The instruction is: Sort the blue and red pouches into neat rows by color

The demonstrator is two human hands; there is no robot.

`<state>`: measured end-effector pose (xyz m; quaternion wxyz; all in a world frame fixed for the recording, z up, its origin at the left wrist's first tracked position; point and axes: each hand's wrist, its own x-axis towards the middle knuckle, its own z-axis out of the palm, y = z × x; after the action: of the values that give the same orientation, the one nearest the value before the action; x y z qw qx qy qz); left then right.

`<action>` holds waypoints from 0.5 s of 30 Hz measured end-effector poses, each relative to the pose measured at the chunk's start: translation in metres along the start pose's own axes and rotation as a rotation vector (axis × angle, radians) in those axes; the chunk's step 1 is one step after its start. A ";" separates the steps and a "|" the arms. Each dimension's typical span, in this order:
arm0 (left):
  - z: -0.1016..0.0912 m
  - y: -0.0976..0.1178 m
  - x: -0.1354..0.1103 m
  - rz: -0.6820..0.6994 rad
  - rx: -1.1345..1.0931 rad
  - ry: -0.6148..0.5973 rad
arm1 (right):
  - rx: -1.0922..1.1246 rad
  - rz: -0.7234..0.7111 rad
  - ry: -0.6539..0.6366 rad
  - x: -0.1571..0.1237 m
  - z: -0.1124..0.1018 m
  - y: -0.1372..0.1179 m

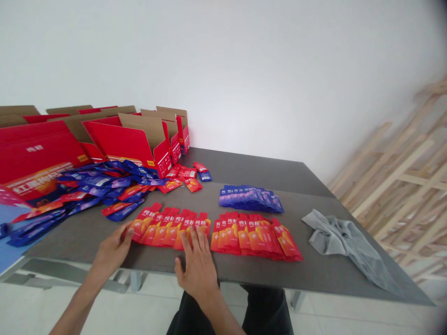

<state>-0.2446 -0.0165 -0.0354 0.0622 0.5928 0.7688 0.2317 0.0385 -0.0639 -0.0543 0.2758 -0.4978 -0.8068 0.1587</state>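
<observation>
Left hand [113,249], left of centre in the lower frame: fingers curled at the outer edge of the end packet in the left red row [167,230]. Contact looks likely; whether thumb and fingers pinch the foil or only press against it, I cannot tell from where I stand. Right hand [199,267], lower centre: fingers loosely spread, tips on the lower part of the row's right end, nothing clenched.

Position of the work: the left red row lies flat at mid-frame between the two hands, packets overlapping, printed faces up. Just beside it, right of centre, lies the right red row [253,235], its last packet tilted. Behind that, a blue row [249,198] overlaps in a similar way.

Surroundings: a mixed heap [104,181] of red and blue packets at left, in front of open red cartons [122,139]; a crumpled grey cloth [335,237] on the table [265,274] at right.

Judgement: step in hand appears to be squaring up the left red row, one hand per end. The next move calls for light, even pressure from both sides, keeping the overlap; too hard a push could buckle or fan the slick-looking packets.
</observation>
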 end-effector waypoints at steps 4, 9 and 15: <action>0.005 0.003 0.008 0.050 -0.015 -0.049 | 0.009 0.007 -0.007 0.001 0.001 0.000; 0.016 -0.002 0.012 0.215 0.126 0.081 | 0.011 0.000 0.000 0.002 0.000 -0.001; 0.020 -0.004 0.012 0.230 0.130 0.059 | 0.031 -0.003 -0.003 0.002 -0.004 -0.002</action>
<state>-0.2440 -0.0006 -0.0524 -0.0260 0.6726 0.7108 0.2041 0.0387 -0.0627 -0.0498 0.2827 -0.4920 -0.8054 0.1714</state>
